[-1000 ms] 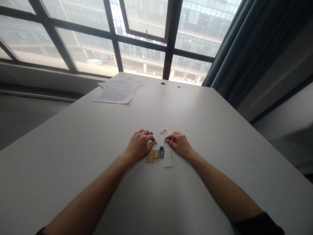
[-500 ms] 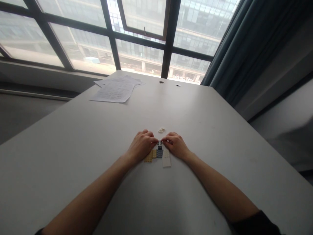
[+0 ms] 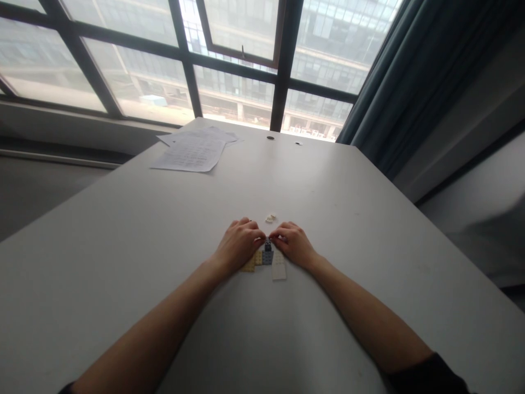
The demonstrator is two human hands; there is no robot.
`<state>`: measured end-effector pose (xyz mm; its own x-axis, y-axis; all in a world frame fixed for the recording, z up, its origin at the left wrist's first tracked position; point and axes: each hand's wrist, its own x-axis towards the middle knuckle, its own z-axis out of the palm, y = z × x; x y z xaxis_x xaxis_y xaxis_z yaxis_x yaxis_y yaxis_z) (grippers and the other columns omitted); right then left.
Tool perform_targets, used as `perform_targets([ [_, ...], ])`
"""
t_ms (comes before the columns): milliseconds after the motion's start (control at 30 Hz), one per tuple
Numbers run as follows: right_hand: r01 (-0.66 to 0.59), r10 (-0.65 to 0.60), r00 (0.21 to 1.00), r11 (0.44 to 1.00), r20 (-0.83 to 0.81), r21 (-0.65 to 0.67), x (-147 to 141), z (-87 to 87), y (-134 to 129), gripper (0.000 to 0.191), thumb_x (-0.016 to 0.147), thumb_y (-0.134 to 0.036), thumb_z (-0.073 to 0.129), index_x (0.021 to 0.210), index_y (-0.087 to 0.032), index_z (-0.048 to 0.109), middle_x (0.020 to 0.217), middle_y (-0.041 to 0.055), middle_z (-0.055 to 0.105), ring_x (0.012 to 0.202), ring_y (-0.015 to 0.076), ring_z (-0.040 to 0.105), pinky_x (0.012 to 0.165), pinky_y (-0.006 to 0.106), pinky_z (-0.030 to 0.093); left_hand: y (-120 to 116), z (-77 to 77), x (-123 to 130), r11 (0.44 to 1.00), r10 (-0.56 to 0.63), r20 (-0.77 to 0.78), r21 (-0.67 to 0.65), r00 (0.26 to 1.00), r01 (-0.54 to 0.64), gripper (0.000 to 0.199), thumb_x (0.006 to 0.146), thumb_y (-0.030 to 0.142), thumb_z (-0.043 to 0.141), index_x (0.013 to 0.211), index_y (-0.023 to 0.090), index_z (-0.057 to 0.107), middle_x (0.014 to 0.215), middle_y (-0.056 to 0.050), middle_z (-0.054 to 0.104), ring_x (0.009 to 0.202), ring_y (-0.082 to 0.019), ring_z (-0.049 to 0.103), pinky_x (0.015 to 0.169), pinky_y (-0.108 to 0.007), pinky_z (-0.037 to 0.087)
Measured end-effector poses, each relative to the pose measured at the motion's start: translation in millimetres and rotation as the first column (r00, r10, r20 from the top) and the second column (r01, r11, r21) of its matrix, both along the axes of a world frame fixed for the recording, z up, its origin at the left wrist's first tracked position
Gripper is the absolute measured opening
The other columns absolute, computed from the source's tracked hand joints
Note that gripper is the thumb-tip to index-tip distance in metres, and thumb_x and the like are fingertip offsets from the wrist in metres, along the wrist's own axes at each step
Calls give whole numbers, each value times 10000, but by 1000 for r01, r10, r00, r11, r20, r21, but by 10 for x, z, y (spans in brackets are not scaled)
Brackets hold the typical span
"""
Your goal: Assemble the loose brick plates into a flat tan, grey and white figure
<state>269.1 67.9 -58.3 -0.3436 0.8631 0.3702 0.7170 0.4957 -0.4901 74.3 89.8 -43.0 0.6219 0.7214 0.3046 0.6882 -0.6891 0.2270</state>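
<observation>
My left hand (image 3: 241, 241) and my right hand (image 3: 294, 241) meet over the table, thumbs and fingertips pinched together on small grey building bricks (image 3: 268, 239). The fingers partly hide these pieces. Just below the fingertips is a dark building brick (image 3: 268, 247), touching a blue-grey studded plate (image 3: 267, 258). Tan studded plates (image 3: 258, 258) lie to its left, partly under my left hand. On the right is a white plate (image 3: 279, 270), studded in its upper part and smooth in its lower part. Beyond my fingers sits a little group of cream-white bricks (image 3: 269, 219).
Printed paper sheets (image 3: 192, 150) overlap at the far left of the white table (image 3: 262, 328). Two cable holes, one dark (image 3: 270, 138) and one with a white cover (image 3: 298, 143), are near the far edge. Windows stand behind, with a dark curtain (image 3: 385, 87) at the right.
My fingertips have come closer together, and the small grey pieces between them now meet or nearly meet. The plates and cream-white bricks stay where they were.
</observation>
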Motion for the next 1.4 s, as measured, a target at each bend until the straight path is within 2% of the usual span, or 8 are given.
perform_targets([
  [367,-3,3,999,1000,-41,6,8,-16,0,130,812,-133,632,886,-210,706,856,27,660,861,167,559,815,285,436,19,11,-38,1000,18,10,7,1000,-18,134,850,285,598,827,248,725,883,-30,689,885,-215,553,802,-350,395],
  [500,52,-53,992,999,-114,-15,7,-20,4,165,809,-101,615,909,-201,700,849,24,650,838,154,565,784,271,447,123,37,-193,979,193,106,41,975,-199,153,849,297,581,848,230,718,898,-35,686,909,-227,553,828,-360,409],
  [633,65,-70,985,997,-157,-38,7,-41,21,157,811,-112,616,912,-199,698,834,17,641,781,136,561,738,253,454,211,-9,-308,933,350,149,30,925,-358,236,833,301,574,1015,209,693,1015,-60,666,969,-248,542,876,-376,415],
  [767,76,-84,981,996,-172,-52,4,-50,28,155,817,-123,612,919,-203,697,837,15,639,757,128,557,723,248,457,212,-81,-275,947,320,43,6,946,-320,301,826,332,564,1085,228,675,1075,-63,652,1018,-267,525,879,-390,410],
  [1033,85,-94,981,995,-172,-57,12,-40,34,140,815,-129,618,906,-198,698,842,19,647,778,138,565,736,257,467,202,-56,-288,948,318,12,-9,948,-318,249,841,336,510,922,238,724,1005,-49,677,1001,-263,534,853,-379,413],
  [1133,91,-94,987,995,-129,-35,-8,10,109,166,811,-119,622,937,-197,696,897,27,664,791,143,569,789,278,469,230,-56,-352,955,295,21,-35,955,-294,262,823,337,516,953,238,721,1011,-45,675,983,-255,546,859,-373,423],
  [1233,26,-26,999,1000,-24,14,-93,93,247,263,824,-83,583,1035,-206,679,1019,40,674,911,162,572,878,298,449,242,-49,-399,952,304,35,-57,952,-302,293,797,351,533,1002,229,703,1022,-50,668,979,-254,555,859,-366,432],
  [1400,-126,116,965,992,236,27,-330,184,510,414,811,-10,515,1115,-246,666,1135,16,666,999,176,546,916,299,419,227,-15,-427,941,336,31,-64,941,-333,241,788,363,535,862,223,717,942,-60,668,944,-256,563,839,-366,437],
])
